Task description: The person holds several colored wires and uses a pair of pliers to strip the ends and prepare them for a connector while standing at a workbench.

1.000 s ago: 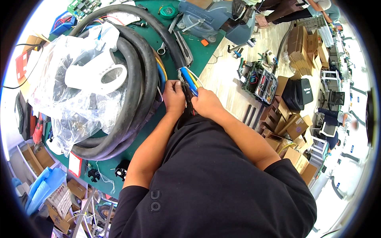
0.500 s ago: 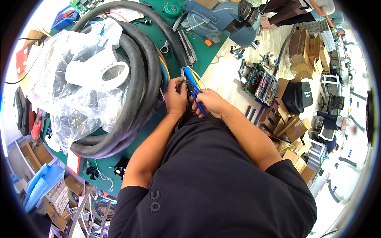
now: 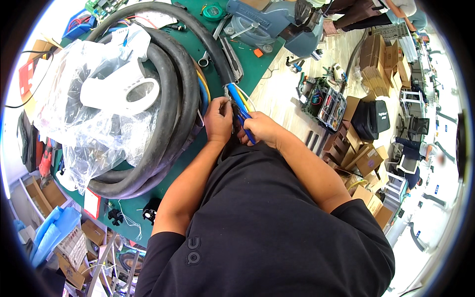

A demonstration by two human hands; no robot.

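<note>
Where the thick black cable (image 3: 187, 94) loses its sheath, a blue core (image 3: 236, 98), a yellow core and a thin white strand come out, with a frayed greyish strip beside them. Most of the cable lies coiled on the green table (image 3: 251, 69) to my left, partly under clear plastic (image 3: 74, 128); its stripped end comes down between my hands. My left hand (image 3: 218, 121) is pinched closed beside the greyish strip, though I can't make out what its fingertips hold. My right hand (image 3: 266, 129) grips a blue-handled tool (image 3: 251, 135), whose working end is hidden among dark, indistinct strands.
</note>
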